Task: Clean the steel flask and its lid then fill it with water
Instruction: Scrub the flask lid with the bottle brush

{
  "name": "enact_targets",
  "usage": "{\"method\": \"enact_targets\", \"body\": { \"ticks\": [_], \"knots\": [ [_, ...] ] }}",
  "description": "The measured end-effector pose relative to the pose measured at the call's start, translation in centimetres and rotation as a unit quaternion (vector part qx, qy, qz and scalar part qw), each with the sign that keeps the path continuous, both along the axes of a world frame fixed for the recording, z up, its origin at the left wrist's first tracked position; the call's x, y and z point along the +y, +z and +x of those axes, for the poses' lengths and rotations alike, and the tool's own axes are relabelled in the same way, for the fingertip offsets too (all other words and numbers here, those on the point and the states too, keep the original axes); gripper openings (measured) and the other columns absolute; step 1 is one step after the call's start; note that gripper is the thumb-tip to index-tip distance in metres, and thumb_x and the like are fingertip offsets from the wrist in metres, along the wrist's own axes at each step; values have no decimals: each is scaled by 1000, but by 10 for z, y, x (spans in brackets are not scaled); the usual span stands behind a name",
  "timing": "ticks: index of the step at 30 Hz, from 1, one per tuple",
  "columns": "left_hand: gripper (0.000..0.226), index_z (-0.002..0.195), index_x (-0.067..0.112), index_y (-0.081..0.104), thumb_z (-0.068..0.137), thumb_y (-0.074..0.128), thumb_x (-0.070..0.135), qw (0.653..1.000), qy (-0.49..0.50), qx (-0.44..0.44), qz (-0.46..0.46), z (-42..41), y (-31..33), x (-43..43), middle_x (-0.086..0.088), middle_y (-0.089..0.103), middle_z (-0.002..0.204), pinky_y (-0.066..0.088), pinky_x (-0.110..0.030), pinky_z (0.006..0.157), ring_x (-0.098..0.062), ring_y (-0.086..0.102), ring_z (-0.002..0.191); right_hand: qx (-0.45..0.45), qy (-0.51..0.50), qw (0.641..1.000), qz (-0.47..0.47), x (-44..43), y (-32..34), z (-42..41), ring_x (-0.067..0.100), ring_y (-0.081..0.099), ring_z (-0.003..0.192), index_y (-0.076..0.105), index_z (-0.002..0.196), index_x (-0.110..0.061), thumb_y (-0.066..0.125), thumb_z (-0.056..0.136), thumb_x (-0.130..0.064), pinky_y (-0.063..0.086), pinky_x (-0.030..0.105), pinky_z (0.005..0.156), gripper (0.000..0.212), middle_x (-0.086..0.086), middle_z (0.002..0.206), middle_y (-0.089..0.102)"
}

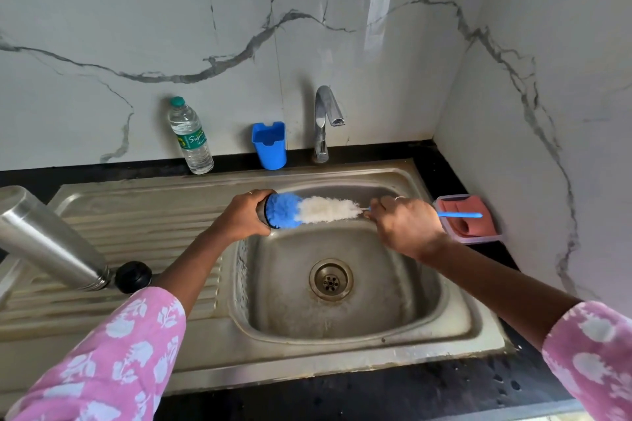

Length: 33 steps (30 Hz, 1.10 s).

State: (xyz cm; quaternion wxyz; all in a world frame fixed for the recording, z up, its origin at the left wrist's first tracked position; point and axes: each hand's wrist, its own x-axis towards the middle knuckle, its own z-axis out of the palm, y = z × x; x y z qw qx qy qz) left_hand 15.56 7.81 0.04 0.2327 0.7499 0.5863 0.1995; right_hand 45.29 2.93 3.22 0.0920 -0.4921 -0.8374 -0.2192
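Left hand: the left hand (239, 215) is curled tight round the lid (262, 212), held sideways over the back of the sink (280, 284).
Brush: the brush (314, 212) has its blue end right in the lid's mouth, while the white fluff stretches out to the right, level above the basin.
Right hand: the right hand (407, 225) is closed round the thin blue handle, whose tip pokes out past the hand.
Flask: the flask (51, 236) is on the drainboard (136, 215) at the left, tilted with its mouth down.
Cap: a black cap (133, 277) sits just beside the flask's mouth.
Tap: the tap (323, 123) is behind the basin, and no water shows at the spout.
Back ledge: a blue cup (269, 145) is beside the tap, with a bottle (191, 137) further left.
Right corner: a tray (468, 219) holds a pink cloth.
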Motion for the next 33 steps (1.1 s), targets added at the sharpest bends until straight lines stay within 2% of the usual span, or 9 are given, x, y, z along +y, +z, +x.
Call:
{"method": "enact_targets", "body": {
  "ticks": [6,10,15,17,19,24,28,31,33],
  "knots": [
    [79,131,15,53,58,80,-3,991,-27,6,-131,5,6,-6,2,59,108,41,-23,81,-14,55,100,-64,206,950,227,6,-3,32,21,51,48,72,90,0,52,83,-4,38,28,43,21,6,65,58],
    [77,128,9,56,56,82,-3,998,-6,-11,-56,7,4,-9,-6,64,107,41,-21,81,-14,56,96,96,-48,987,-117,3,14,3,27,65,70,71,97,-12,48,92,-20,48,30,56,26,6,83,67],
    [74,122,-1,58,51,83,-4,997,-44,27,65,6,3,-9,-17,64,109,41,-21,82,-27,61,98,403,-264,581,-656,5,18,-1,7,27,33,58,76,-3,45,98,-20,17,14,36,30,-3,45,38],
    [73,120,-1,58,52,83,-3,995,-54,44,76,6,5,-7,-17,63,109,42,-24,83,-29,61,98,424,-271,508,-700,-2,13,-4,6,23,31,54,75,-5,42,99,-23,14,12,34,32,-5,42,34],
    [74,121,0,58,52,84,-3,995,-57,54,66,5,8,-5,-16,63,109,45,-26,84,-29,61,99,431,-266,565,-652,-9,9,-13,7,30,33,57,79,-3,43,98,-19,22,15,37,28,-2,45,42],
    [76,126,4,57,54,82,-3,999,-24,46,11,4,14,-7,-13,65,110,42,-23,83,-22,59,99,46,-25,999,-5,-22,-4,-7,28,61,55,67,85,-4,35,86,-15,42,27,45,34,12,69,60],
    [80,132,11,53,58,81,-1,997,-25,42,-64,9,17,-13,-7,63,113,42,-23,83,-13,54,98,-42,156,970,180,-11,-17,27,23,52,45,70,87,-2,47,82,-10,38,26,38,25,7,62,56],
    [78,130,9,54,58,81,-3,998,-16,15,-50,15,14,-18,-8,63,112,41,-21,83,-14,55,98,95,-13,995,-18,-7,-7,16,26,60,54,69,92,-16,48,85,-15,42,25,43,22,5,69,61],
    [76,127,6,56,56,81,-4,1000,-7,0,-11,15,14,-19,-11,65,110,40,-20,82,-18,58,98,298,-171,877,-335,-5,5,7,20,56,58,71,90,-16,52,92,-16,38,21,48,19,2,68,58]
  ]
}}
